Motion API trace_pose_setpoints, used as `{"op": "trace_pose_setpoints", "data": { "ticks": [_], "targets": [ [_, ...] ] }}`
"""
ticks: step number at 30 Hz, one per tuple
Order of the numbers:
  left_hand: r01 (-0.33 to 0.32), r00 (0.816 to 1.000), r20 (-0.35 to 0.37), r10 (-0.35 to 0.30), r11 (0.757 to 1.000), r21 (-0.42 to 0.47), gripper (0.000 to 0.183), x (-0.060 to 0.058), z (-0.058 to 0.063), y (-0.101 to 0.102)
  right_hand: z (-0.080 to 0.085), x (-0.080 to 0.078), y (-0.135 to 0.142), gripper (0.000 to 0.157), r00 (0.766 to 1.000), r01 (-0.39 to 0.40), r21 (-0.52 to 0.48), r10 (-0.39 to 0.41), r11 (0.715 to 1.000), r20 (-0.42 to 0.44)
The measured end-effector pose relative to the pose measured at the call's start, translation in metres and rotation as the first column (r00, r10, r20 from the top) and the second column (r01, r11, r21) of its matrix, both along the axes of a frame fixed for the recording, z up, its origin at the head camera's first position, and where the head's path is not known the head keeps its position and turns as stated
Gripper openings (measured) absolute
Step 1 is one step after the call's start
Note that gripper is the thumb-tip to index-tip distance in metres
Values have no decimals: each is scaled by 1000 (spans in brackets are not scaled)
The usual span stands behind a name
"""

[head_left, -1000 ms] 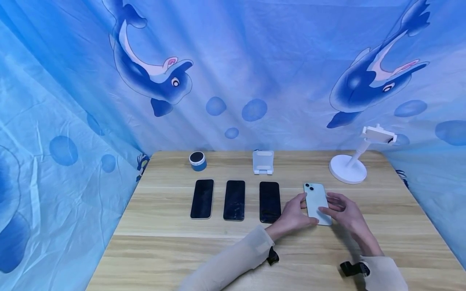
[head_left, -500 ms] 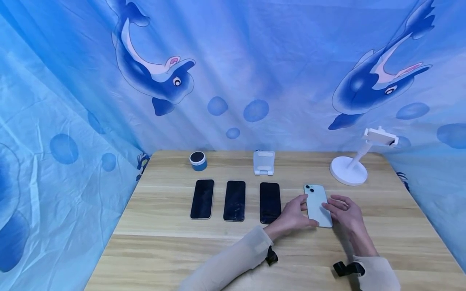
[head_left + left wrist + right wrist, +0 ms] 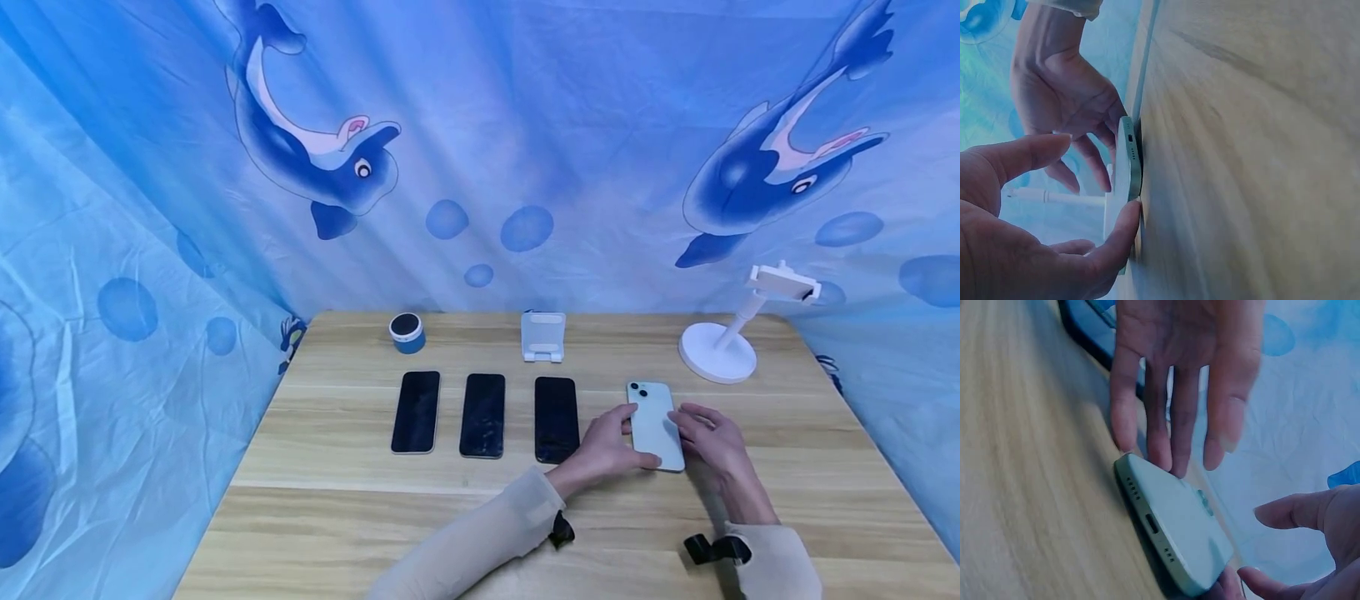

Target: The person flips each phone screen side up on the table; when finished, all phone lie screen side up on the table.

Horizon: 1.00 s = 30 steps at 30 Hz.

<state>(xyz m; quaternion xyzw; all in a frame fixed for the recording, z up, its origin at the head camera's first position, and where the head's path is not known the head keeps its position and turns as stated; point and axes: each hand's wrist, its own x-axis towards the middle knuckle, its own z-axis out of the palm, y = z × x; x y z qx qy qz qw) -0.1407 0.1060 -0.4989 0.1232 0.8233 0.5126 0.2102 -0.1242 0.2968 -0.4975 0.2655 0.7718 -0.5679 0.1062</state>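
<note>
A mint-green smartphone (image 3: 655,429) lies back side up on the wooden table, its camera lenses toward the far end. My left hand (image 3: 606,447) is along its left side, and fairly straight fingers touch the edge and lower corner. In the left wrist view, one finger meets the lower corner of the phone (image 3: 1127,159), while another digit stands off it. My right hand (image 3: 717,446) is at the right edge, fingers loosely bent. The right wrist view shows this hand (image 3: 1335,534) with thumb and forefinger spread apart, other fingertips partly hidden behind the phone (image 3: 1179,519).
Left of the hands, three dark-screened phones (image 3: 557,417) lie in a row. Behind them are a small blue-and-white round speaker (image 3: 407,333) and a white folding phone stand (image 3: 542,336). A taller white stand (image 3: 717,352) with a round base is at the back right. Blue curtains surround the table.
The right hand's thumb has drawn back from the phone's back toward its right edge, and the right forearm has shifted slightly left. The left hand stays nearly the same.
</note>
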Motion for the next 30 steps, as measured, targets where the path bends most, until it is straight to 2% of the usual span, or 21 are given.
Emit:
{"op": "trace_pose_setpoints", "data": {
  "ticks": [7, 12, 21, 24, 30],
  "targets": [
    [15, 997, -73, -23, 993, -113, 76, 6, 1, 5, -2, -1, 1, 66, 998, -49, -10, 49, 999, -33],
    [26, 992, -121, -45, 987, -158, 73, 9, 4, 7, 1, 2, -1, 66, 993, -99, -11, 99, 995, -68],
    [26, 992, -123, -41, 992, -124, 71, 8, 9, 6, 7, 7, -5, 52, 974, -172, -73, 158, 982, -163],
    [35, 992, -118, -47, 994, -103, 71, 7, 9, 6, 6, 7, -5, 51, 967, -192, -75, 175, 979, -183],
    [30, 997, -67, -33, 998, -55, 69, 6, 10, 3, 4, 7, -3, 55, 959, -241, -100, 221, 965, -178]
  ]
}}
